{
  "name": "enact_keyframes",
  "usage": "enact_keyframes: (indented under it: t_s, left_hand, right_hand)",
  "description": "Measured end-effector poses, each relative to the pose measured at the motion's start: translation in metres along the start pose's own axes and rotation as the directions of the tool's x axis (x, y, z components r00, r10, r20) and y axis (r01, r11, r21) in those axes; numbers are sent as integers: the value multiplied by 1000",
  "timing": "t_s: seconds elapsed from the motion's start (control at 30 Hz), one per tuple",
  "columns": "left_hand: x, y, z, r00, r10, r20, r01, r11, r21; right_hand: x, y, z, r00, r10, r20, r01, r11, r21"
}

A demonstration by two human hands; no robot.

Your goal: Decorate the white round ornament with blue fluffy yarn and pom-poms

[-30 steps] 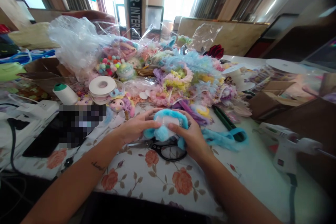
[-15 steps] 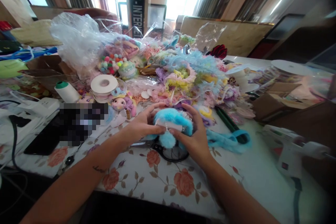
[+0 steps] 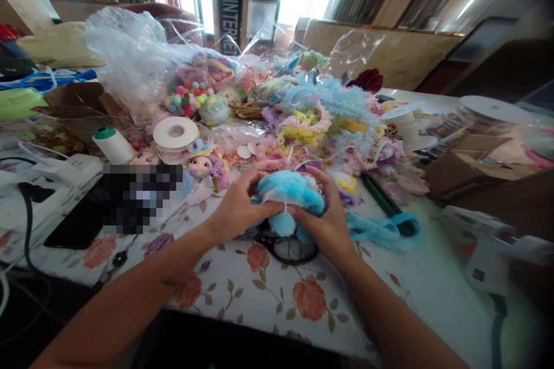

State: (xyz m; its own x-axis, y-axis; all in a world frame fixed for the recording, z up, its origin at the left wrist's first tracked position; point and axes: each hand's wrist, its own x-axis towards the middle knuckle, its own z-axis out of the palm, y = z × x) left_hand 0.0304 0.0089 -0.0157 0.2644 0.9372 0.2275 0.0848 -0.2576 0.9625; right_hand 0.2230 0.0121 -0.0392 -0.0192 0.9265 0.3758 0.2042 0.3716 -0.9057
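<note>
Between my two hands is a fluffy light-blue plush piece (image 3: 288, 187) with a pompom (image 3: 282, 222) hanging at its lower front and small white beads near the thumbs. My left hand (image 3: 242, 199) grips its left side, and my right hand (image 3: 326, 219) grips its right side. Both thumbs press on the front, just above the pompom; the other fingers wrap behind and are partly hidden. Under the plush piece, black-handled scissors (image 3: 296, 258) lie on the flowered tablecloth (image 3: 234, 294). A light-blue ribbon (image 3: 385, 230) lies right of my right hand.
Behind my hands spreads a pile of pastel lace trims (image 3: 320, 109). To the left are a ribbon spool (image 3: 175, 132), a thread cone (image 3: 113, 145), a phone (image 3: 78, 219) and a power strip (image 3: 78, 168). A glue gun (image 3: 485, 248) and a cardboard box (image 3: 467, 170) stand at the right.
The plush piece has tilted so more of its blue top shows and its pale front band is mostly covered. My thumbs have come closer together. The view has shifted slightly.
</note>
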Motion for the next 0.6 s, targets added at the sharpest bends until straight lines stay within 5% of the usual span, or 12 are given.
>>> enact_keyframes:
  t_s: [0.07, 0.17, 0.27, 0.33, 0.47, 0.6]
  left_hand:
    - [0, -3, -2, 988, 139, -70, -122, 972, 203]
    - [4, -9, -7, 909, 409, -83, -324, 815, 480]
    - [8, -14, -12, 848, 529, -33, -427, 719, 549]
    - [9, -16, -13, 847, 531, -32, -441, 734, 517]
    - [6, -18, -7, 912, 407, -54, -362, 859, 363]
    - [1, -19, 1, 959, 283, -13, -275, 942, 195]
  right_hand:
    - [3, 6, -1, 1000, -21, -9, 22, 1000, 22]
    - [4, 9, -1, 993, -103, -55, 102, 995, -6]
    - [0, 3, 0, 961, -256, -102, 243, 962, -122]
    - [-5, -2, 0, 896, -429, -113, 388, 882, -269]
    - [-13, -8, -2, 713, -701, 26, 591, 581, -560]
    - [-14, -8, -5, 677, -730, 96, 626, 501, -597]
